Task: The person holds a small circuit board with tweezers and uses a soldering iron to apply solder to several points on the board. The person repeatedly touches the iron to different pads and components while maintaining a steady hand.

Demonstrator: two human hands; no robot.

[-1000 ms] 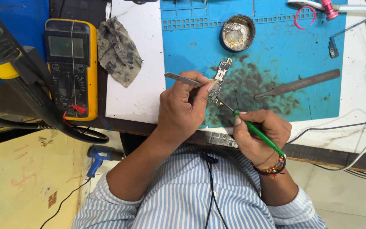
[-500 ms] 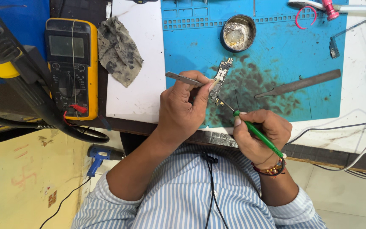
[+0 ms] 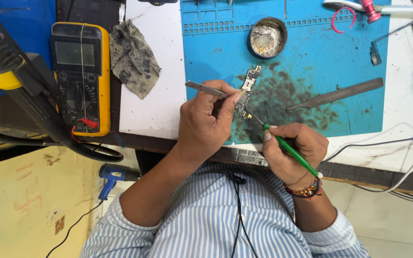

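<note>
Circuit board (image 3: 247, 91), small and narrow, lies on the blue mat (image 3: 340, 52) near the front edge of the tabletop (image 3: 154, 102), its long axis running from the near edge up and away, slightly tilted to the right. The left hand (image 3: 206, 122) is closed around a pair of metal tweezers (image 3: 206, 89), whose handle sticks out to the left while the tips reach the board's left side; the thumb rests against the board's lower part. The right hand (image 3: 295, 148) is clamped on a green-handled tool (image 3: 290, 150), held like a pen, and its thin dark tip points up and left to the lower end of the board. So the board lies just beyond both hands, between them, with the left hand touching it and the right hand reaching it only through the tool's point.

Farther out on the mat, a dark flat file (image 3: 335, 94) lies to the right of the board, well apart, and a round tin (image 3: 266, 37) of paste sits toward the back edge. Dark stains spread across the mat around the board. To the left, off the mat, a crumpled grey rag (image 3: 132, 57) lies on the white surface, and a yellow multimeter (image 3: 80, 76) sits near the left edge.
</note>
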